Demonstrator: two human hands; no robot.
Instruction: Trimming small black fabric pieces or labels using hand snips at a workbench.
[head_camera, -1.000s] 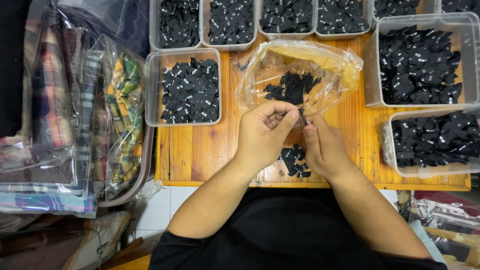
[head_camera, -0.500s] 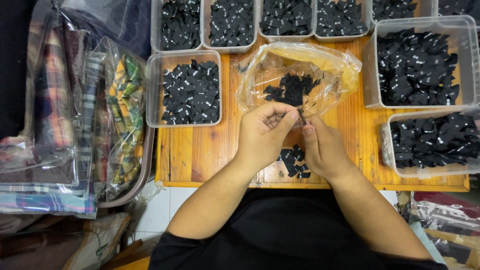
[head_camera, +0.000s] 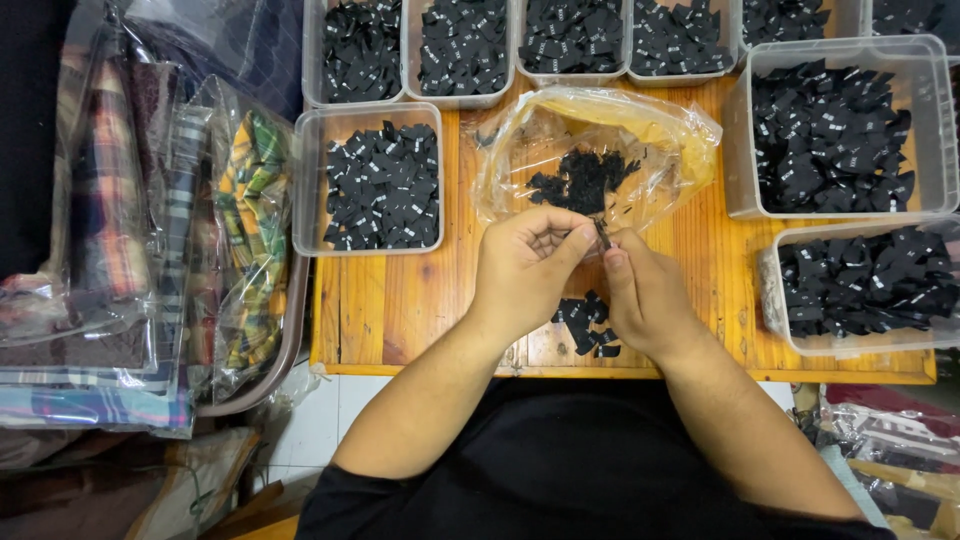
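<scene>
Head view: over a wooden table (head_camera: 400, 310), the left hand (head_camera: 525, 265) and right hand (head_camera: 645, 295) meet, fingertips pinching one small black label (head_camera: 601, 232) between them. Behind lies a clear bag (head_camera: 640, 140) of labels; a small pile (head_camera: 585, 322) sits beneath. Clear bins (head_camera: 305, 180) surround.

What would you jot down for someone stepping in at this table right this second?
Left hand and right hand meet over the wooden table, pinching one small black label between fingertips.
Clear plastic bag just beyond them lies open, with a heap of black labels inside.
Small pile of labels lies on the table under the hands.
Clear bins around the bag already hold many labels.
Left: the heap in the bag and that small pile.
</scene>
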